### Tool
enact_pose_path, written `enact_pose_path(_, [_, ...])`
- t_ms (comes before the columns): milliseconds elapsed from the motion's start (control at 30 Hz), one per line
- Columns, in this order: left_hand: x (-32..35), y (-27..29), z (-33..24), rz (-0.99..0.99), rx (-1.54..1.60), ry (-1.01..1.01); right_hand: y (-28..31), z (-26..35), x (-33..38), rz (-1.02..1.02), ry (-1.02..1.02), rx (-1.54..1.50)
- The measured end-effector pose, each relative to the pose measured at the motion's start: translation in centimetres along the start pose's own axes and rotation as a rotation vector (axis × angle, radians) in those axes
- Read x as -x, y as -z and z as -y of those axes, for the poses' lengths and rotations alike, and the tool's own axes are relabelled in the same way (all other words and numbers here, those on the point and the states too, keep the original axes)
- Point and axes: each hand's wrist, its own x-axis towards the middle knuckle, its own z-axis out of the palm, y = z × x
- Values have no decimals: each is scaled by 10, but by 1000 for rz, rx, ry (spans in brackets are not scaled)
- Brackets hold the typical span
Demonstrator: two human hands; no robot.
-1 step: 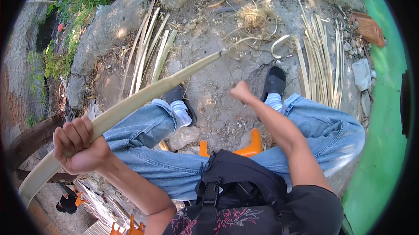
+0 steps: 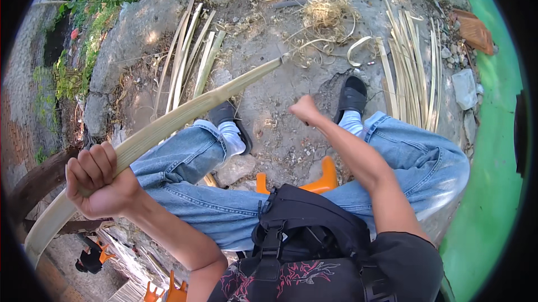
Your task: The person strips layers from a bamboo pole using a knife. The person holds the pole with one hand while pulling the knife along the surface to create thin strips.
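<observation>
My left hand [image 2: 100, 181] is closed round a long, pale split bamboo strip [image 2: 185, 113], which slants across my left leg, its lower end running out past the hand. At the strip's far tip [image 2: 280, 61], a thin shaving [image 2: 307, 45] curls off towards the right. My right hand [image 2: 305, 110] is a closed fist in front of my right foot, right of the tip and nearer to me. A thin knife blade, edge-on, runs from this fist to the tip in the earlier frame; now it hardly shows.
Bamboo strips lie in bundles at the left [image 2: 185, 55] and right [image 2: 412, 72]. Curled shavings [image 2: 330, 16] are heaped ahead. An orange seat [image 2: 322, 179] is under me. A green sheet [image 2: 493, 134] edges the right side; a brown branch [image 2: 42, 181] stands beside my left hand.
My right fist has shifted slightly up and to the left. The bamboo strip and my left hand have moved up a little, along with a slight shift of the whole view.
</observation>
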Motion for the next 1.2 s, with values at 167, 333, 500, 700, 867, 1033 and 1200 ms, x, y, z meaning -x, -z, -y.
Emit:
enact_pose_path(167, [-5, -2, 6, -90, -34, -29, -27, 77, 65, -37, 464, -142])
enact_pose_path(333, [-7, 0, 10, -86, 10, -40, -29, 15, 23, 7, 511, -128])
enact_pose_path(500, [-4, -6, 17, -39, 30, -31, 1, -64, -20, -152, 228, -67])
enact_pose_path(700, [-5, -6, 8, -54, 13, -32, -26, 65, 62, 46, 516, -150])
enact_pose_path(867, [-7, -3, 7, -81, -9, -77, -25, 59, 43, 118, 622, -85])
enact_pose_path(1033, [-6, -1, 14, 25, 104, 7, 19, -77, -43, -150, 153, 180])
enact_pose_path(1200, [-6, -6, 11, 10, 60, -22, 2, -15, -16, -172, 334, 60])
